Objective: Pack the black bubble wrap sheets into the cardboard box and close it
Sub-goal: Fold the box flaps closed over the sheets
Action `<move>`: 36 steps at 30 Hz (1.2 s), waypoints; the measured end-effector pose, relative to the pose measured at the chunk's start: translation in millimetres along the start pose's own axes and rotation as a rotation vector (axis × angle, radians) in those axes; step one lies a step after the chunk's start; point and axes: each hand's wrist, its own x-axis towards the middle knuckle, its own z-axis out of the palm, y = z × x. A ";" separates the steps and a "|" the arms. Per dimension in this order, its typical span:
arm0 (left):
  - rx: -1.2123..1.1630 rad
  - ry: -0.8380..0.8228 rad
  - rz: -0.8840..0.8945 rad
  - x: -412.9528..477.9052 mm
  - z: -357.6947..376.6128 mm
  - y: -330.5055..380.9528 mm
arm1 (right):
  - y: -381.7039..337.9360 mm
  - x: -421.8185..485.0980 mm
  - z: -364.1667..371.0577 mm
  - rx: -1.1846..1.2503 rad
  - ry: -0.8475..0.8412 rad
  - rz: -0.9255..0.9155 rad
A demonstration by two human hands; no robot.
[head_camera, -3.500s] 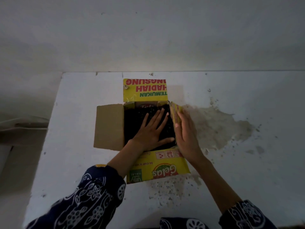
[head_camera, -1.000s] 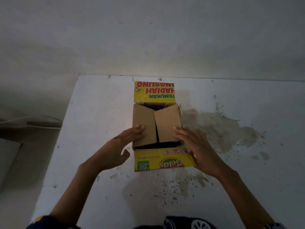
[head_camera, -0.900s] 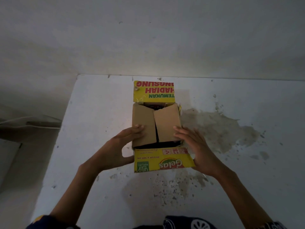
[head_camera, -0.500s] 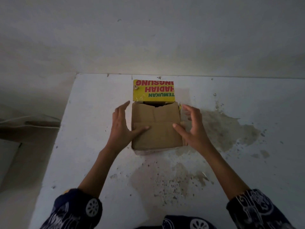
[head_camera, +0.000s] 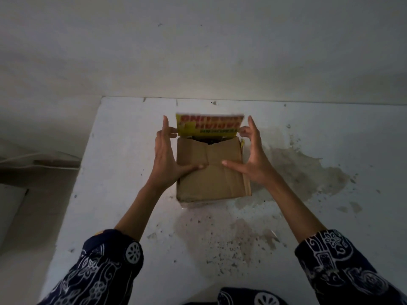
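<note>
At the centre of the stained white surface (head_camera: 136, 194), the cardboard box (head_camera: 212, 172) is seen three flaps folded, thumbs pressing them, while the last yellow flap (head_camera: 210, 126) at 12 o'clock is pinched by left hand (head_camera: 168, 160) and right hand (head_camera: 255, 160); bubble wrap sheets judged inside, barely visible.
</note>
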 end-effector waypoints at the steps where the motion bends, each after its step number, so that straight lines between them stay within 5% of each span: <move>1: 0.019 0.001 0.022 -2.3 -0.6 -0.9 | -0.5 -2.7 0.8 0.006 0.007 -0.008; 9: 0.150 -0.055 0.021 -25.9 -3.3 2.5 | 0.5 -28.1 12.9 -0.194 0.073 -0.081; 14: 0.232 -0.253 -0.027 -46.9 8.6 9.5 | 5.1 -41.8 23.9 -0.512 0.012 -0.083; 18: 0.167 -0.365 -0.207 -46.2 13.0 11.6 | -0.3 -39.8 24.2 -0.636 -0.008 -0.039; 25: 0.115 -0.368 -0.211 -43.9 13.4 12.9 | -2.4 -44.5 28.6 -0.131 0.008 0.089; 36: 0.066 -0.428 -0.173 43.5 21.7 12.1 | 0.5 29.8 7.4 -0.148 0.044 0.126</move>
